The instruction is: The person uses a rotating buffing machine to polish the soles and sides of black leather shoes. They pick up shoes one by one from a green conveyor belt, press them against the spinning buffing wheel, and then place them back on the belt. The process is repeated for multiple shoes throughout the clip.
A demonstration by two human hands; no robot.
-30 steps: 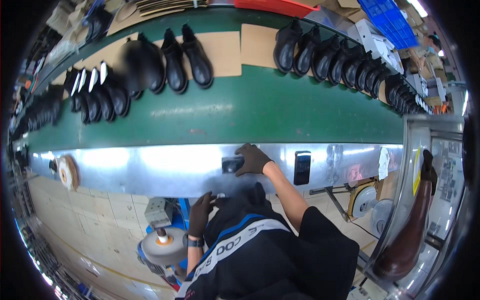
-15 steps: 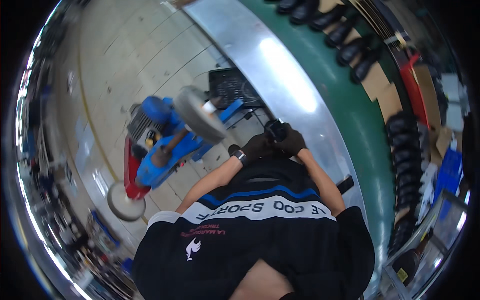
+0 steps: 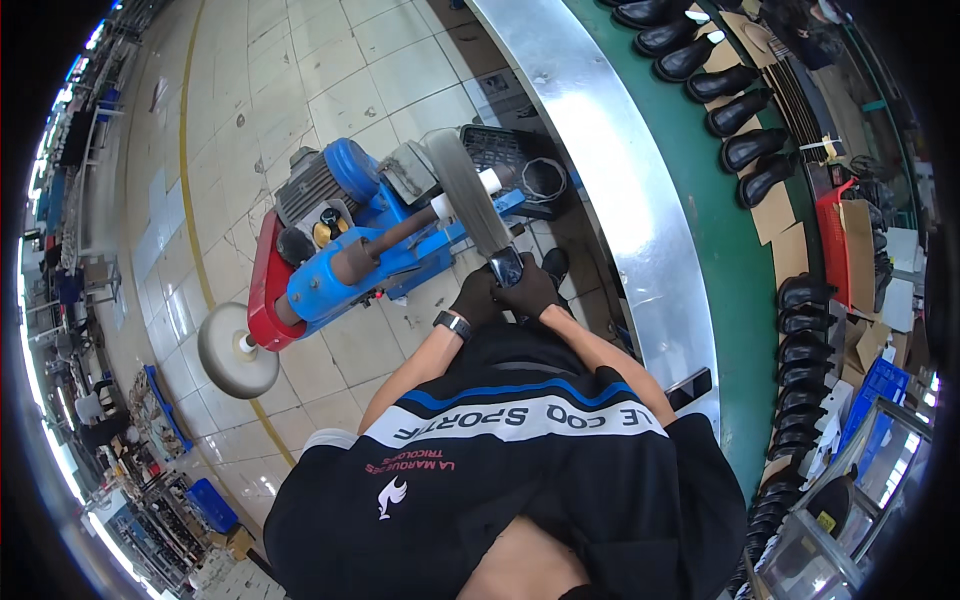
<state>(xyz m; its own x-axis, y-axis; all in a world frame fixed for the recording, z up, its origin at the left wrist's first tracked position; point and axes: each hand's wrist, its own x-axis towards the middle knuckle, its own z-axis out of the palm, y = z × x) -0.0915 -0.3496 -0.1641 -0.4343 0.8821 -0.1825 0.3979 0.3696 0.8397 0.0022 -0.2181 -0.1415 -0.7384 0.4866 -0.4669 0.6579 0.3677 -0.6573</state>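
A glossy black shoe [image 3: 507, 266] is held in both hands, its shiny end against or just beside the rim of the grey buffing wheel [image 3: 467, 190]. My left hand [image 3: 476, 298], in a dark glove with a watch at the wrist, is closed on the shoe's left side. My right hand [image 3: 530, 289], gloved likewise, wraps its right side. Most of the shoe is hidden behind the gloves. The wheel sits on the shaft of a blue polishing machine [image 3: 335, 278], which carries a second, pale wheel [image 3: 238, 350] at its other end.
A metal-edged bench [image 3: 640, 200] with a green belt [image 3: 720, 270] runs along my right. Several black shoes [image 3: 755, 148] stand there on cardboard. A phone [image 3: 690, 388] lies on the metal edge. Behind the wheel is a black crate [image 3: 515, 160]. A red bin [image 3: 832, 240] stands far right.
Both hands have moved forward and left with the shoe, from near the bench edge to the grey wheel. My view has shifted, so the machine and bench appear displaced.
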